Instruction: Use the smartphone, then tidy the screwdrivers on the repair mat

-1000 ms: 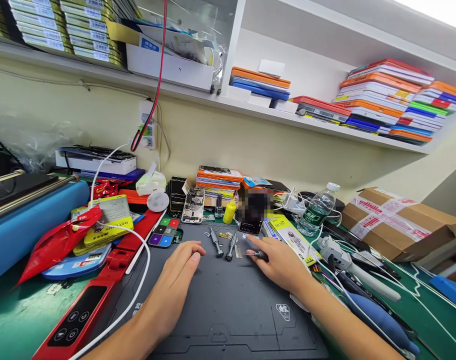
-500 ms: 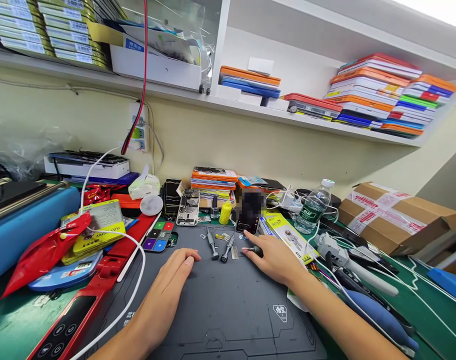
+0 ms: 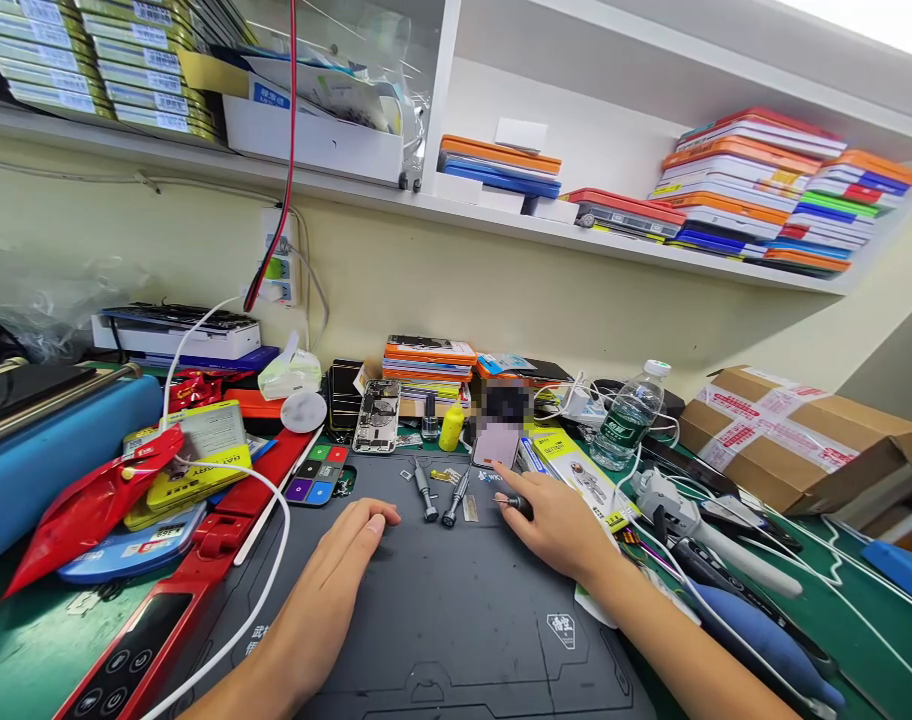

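My left hand (image 3: 343, 560) rests on the grey work mat (image 3: 456, 600), fingers stretched out and nothing in them. Held in the curled fingers of my right hand (image 3: 565, 525) is a small screwdriver (image 3: 517, 505) with a dark handle, its thin tip pointing left. The extended index finger of that hand is at the lower edge of an upright phone (image 3: 496, 447) with a lit, pale pink screen; its upper part is blurred out. Between my hands lie two grey screwdrivers (image 3: 424, 490) and small metal parts (image 3: 469, 509).
An opened phone (image 3: 377, 415), a yellow bottle (image 3: 451, 427) and a colored-square pad (image 3: 318, 475) line the mat's back. A water bottle (image 3: 630, 415), cables and a taped carton (image 3: 805, 435) stand right. A red device (image 3: 152, 640) and white cable (image 3: 280, 560) lie left.
The phone screen has turned from a dark keypad-like display to pale pink. My right hand has shifted slightly right, index finger still at the phone. My left hand stays put.
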Tool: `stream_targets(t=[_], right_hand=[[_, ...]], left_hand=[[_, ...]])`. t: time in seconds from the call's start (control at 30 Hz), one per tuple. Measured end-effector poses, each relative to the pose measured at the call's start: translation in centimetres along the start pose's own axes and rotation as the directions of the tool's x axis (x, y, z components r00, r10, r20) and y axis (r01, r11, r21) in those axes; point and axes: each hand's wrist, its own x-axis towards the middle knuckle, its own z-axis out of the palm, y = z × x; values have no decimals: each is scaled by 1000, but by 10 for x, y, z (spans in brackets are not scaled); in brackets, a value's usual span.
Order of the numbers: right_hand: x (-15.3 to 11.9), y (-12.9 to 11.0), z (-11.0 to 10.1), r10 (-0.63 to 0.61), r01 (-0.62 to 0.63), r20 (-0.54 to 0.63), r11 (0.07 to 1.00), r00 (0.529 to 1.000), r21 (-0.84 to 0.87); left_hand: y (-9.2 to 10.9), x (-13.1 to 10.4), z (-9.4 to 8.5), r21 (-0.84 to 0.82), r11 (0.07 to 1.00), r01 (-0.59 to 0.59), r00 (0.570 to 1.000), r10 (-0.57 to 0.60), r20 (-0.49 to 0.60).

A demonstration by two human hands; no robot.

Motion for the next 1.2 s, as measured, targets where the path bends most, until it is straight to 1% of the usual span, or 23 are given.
stream_targets(t=[0.2,0.4,0.63,0.9,1.2], right_hand=[[1,2,1,64,-64,-23,998,998,-18],[1,-2,1,62,-62,1,998,998,-33],[2,-7,1,62,-59,40,996,997,-64],[-1,-7,4,132,-130,14,986,991,-108],[-1,-10,2,122,-117,37,986,992,-121]], left_hand=[[2,-1,0,25,998,-60,996,61,-59],[1,0,1,37,996,-82,994,84,-72],[1,1,1,50,995,-85,993,89,-83],[1,1,1,50,996,-76,993,81,-91],[4,-1,2,51,996,-70,993,74,-96]])
